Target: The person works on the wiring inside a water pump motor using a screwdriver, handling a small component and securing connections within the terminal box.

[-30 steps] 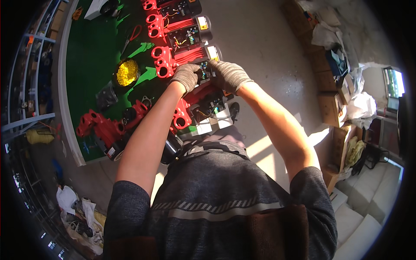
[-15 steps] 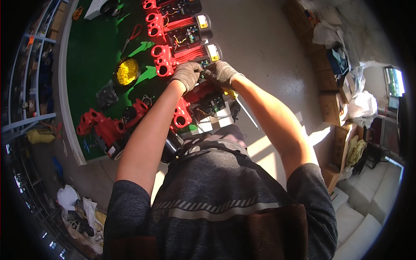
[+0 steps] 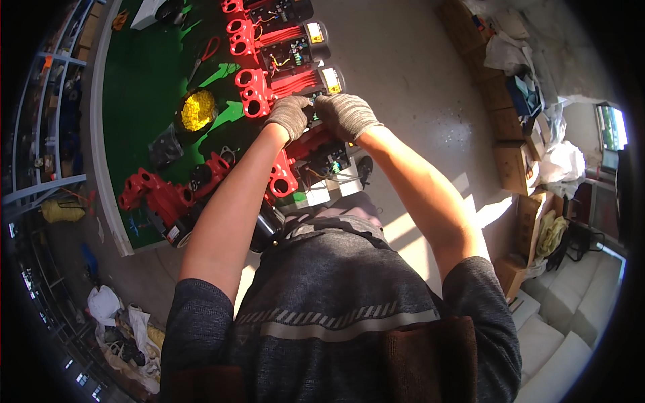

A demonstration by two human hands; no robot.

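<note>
Both my hands wear grey knit gloves and meet over a red machine unit with an exposed circuit board (image 3: 315,115). My left hand (image 3: 289,118) is closed, its fingertips at the board's left side; what they pinch is hidden. My right hand (image 3: 349,117) is curled shut above the right side of the board. The yellow-handled screwdriver it held a moment ago is covered by the hand now. Just beyond lies another red casting (image 3: 254,93) with a finned body and a black end cap (image 3: 333,79). Nearer me is a further red unit (image 3: 282,178) with an open board (image 3: 334,163).
On the green table (image 3: 134,87) stand a black bowl of small yellow pieces (image 3: 198,111), red-handled scissors (image 3: 207,52), a dark plastic bag (image 3: 165,148) and more red castings (image 3: 154,193). Cardboard boxes (image 3: 516,168) line the right side. Blue shelving (image 3: 44,185) stands left.
My right hand has turned over and closed above the board. The screwdriver, whose shaft pointed down and right toward me, has swung out of sight. My left hand has barely moved.
</note>
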